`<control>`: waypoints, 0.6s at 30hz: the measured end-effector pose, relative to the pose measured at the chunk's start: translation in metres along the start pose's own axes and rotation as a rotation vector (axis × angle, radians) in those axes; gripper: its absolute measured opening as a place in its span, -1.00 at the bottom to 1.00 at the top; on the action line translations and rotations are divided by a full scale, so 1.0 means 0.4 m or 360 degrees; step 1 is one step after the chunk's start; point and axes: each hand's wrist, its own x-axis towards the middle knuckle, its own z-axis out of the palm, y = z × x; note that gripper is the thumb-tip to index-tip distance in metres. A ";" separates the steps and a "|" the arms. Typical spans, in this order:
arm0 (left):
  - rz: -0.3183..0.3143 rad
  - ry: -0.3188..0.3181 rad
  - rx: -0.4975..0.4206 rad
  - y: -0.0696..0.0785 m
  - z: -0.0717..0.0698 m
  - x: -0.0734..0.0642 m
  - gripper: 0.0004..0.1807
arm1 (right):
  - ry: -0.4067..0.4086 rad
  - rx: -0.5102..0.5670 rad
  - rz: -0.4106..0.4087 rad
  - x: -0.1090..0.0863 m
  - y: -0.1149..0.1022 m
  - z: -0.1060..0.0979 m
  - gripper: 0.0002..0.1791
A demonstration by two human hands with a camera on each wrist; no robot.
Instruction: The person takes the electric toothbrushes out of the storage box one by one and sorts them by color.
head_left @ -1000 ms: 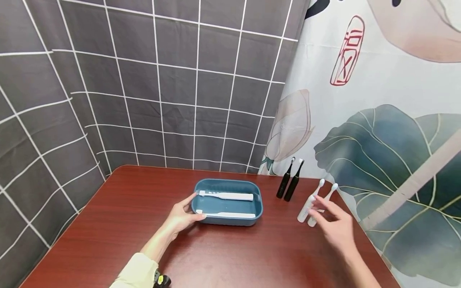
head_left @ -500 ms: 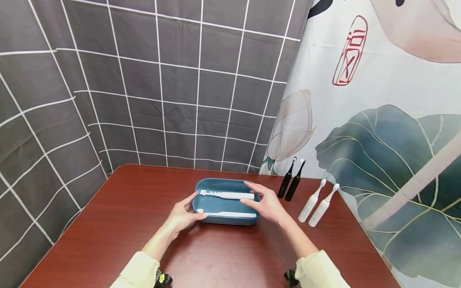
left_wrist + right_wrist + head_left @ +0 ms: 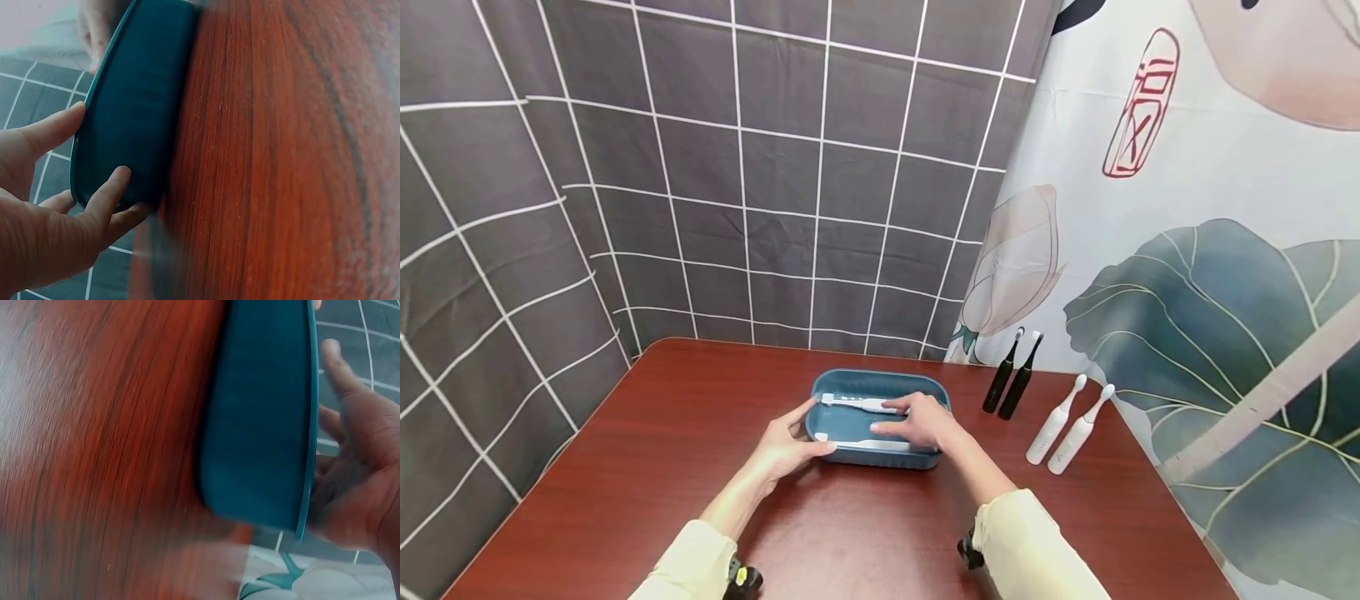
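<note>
Holding white toothbrushes (image 3: pixel 853 403): blue tray (image 3: pixel 872 458)

The one clear piece of lettering is a red stamp-like sign (image 3: pixel 1142 104) on the pale printed curtain (image 3: pixel 1082 125), well above the fingers of the right hand (image 3: pixel 922 421) and off to their right; its strokes, with a crossed shape inside a box near the bottom, show within a slanting outline, but I cannot tell what they say. To the right of those fingers, any marks on the handles of the white toothbrushes (image 3: pixel 1048 435) and black toothbrushes (image 3: pixel 1000 385) are too small to read.
</note>
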 end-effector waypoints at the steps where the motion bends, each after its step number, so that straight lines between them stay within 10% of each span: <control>1: -0.0002 -0.0001 0.0000 0.000 0.001 0.001 0.03 | -0.0039 -0.0047 0.0008 0.002 -0.006 0.004 -0.35; 18: 0.0049 -0.0023 -0.0029 0.005 0.005 -0.006 -0.02 | -0.0103 -0.0097 -0.0020 0.031 -0.027 0.064 -0.84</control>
